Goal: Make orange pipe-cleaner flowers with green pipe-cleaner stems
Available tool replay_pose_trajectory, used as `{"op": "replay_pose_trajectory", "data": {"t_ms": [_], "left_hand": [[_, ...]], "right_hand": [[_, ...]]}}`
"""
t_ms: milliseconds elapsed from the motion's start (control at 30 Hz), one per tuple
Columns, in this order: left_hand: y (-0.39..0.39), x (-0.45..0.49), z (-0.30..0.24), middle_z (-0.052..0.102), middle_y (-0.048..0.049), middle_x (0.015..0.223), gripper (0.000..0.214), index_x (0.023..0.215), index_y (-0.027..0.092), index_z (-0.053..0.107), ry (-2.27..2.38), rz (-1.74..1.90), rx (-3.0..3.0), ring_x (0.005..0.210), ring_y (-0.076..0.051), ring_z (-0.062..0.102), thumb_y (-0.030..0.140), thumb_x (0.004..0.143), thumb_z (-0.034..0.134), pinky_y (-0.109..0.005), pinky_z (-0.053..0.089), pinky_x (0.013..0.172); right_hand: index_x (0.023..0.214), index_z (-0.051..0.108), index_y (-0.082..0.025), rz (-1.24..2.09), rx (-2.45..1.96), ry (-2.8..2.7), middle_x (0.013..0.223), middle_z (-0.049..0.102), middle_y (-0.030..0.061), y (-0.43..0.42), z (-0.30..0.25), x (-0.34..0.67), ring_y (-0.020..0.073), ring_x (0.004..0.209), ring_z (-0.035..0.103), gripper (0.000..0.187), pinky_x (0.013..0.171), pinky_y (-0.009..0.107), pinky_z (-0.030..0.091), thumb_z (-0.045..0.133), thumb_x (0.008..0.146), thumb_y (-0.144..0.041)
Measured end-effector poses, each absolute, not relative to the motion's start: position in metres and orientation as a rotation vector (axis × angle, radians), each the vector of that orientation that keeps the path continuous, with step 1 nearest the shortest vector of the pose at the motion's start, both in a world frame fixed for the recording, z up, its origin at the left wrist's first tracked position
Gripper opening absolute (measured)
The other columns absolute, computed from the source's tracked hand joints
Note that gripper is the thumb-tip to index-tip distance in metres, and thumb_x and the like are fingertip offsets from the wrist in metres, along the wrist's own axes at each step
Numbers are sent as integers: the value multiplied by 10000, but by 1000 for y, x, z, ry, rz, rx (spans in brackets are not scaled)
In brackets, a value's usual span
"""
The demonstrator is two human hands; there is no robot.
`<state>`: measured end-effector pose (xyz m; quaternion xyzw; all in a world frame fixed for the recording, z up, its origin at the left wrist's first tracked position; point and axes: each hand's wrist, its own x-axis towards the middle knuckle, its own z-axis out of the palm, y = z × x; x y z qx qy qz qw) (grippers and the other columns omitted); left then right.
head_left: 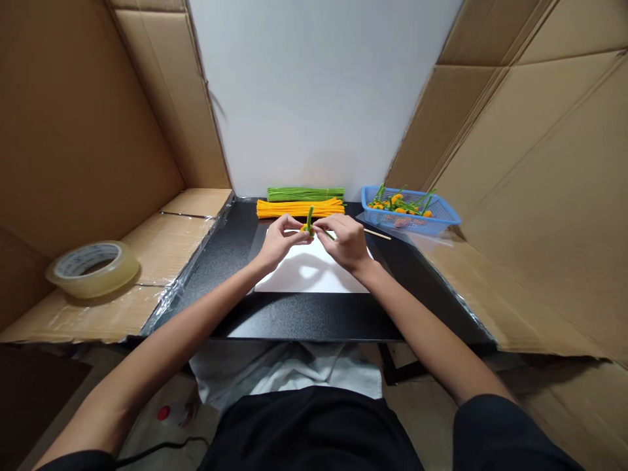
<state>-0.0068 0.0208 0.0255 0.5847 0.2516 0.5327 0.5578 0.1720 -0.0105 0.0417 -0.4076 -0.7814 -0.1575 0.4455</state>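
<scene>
Between my two hands is a small orange and green pipe-cleaner pumpkin [307, 229], with a green stem standing up from it. My left hand [280, 243] pinches its left side between thumb and fingers. On the other side, my right hand [345, 241] is closed with its fingertips on a green pipe-cleaner end beside the piece. Both hands hover over a white sheet [309, 278] on the black table [304, 317]. Behind them lie a bundle of orange pipe cleaners [299, 209] and a bundle of green pipe cleaners [305, 194].
At the back right, a blue plastic basket [444, 226] holds several orange and green pieces. A thin wooden stick [377, 233] lies near my right hand. A roll of clear tape [115, 275] rests on the left cardboard ledge. Cardboard walls [540, 170] flank the table.
</scene>
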Motion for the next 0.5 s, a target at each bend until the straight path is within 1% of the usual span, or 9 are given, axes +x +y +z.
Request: {"op": "replay_pose_trajectory", "data": {"t_ms": [67, 133, 200, 233, 367, 500], "left_hand": [[19, -6, 26, 663, 9, 792, 434, 810, 148, 561, 572, 1284, 1375, 713, -159, 717, 339, 615, 898, -369, 635, 749], [18, -6, 25, 637, 29, 775, 422, 886, 158, 615, 547, 1295, 1409, 710, -146, 707, 329, 621, 896, -345, 640, 731], [18, -5, 24, 644, 21, 766, 412, 951, 166, 664, 533, 1288, 1454, 718, -148, 706, 343, 649, 881, -338, 644, 736], [18, -5, 22, 657, 11, 764, 397, 952, 164, 682, 529, 1289, 1470, 718, -151, 707, 352, 660, 873, -338, 645, 738], [18, -3, 17, 708, -17, 798, 344, 884, 162, 717, 519, 1339, 1453, 696, -151, 705, 365, 653, 870, -342, 649, 717], [20, -2, 15, 744, -42, 846, 318, 811, 159, 721, 546, 1415, 1347, 731, -178, 724, 379, 633, 866, -371, 649, 720]], "right_hand": [[852, 696, -189, -357, -1022, -1925, 778, 728, 48, -13, 41, 168, 194, 727, 655, 98, 721, 313, 479, 612, 903, -200], [832, 692, -185, -301, -1021, -1898, 748, 719, 39, -15, 40, 165, 177, 682, 648, 98, 685, 293, 476, 614, 891, -188], [814, 694, -184, -233, -1026, -1844, 715, 712, 27, -17, 39, 161, 161, 631, 640, 84, 640, 275, 471, 630, 868, -176], [810, 698, -183, -188, -1031, -1810, 700, 711, 21, -17, 39, 159, 154, 608, 637, 74, 619, 267, 469, 642, 857, -174], [798, 725, -179, 25, -1038, -1670, 676, 726, 15, -20, 38, 152, 143, 561, 643, 89, 577, 249, 484, 655, 851, -195], [847, 769, -186, 141, -998, -1631, 752, 757, 34, -20, 35, 145, 152, 613, 665, 135, 617, 262, 522, 640, 864, -222]]}}
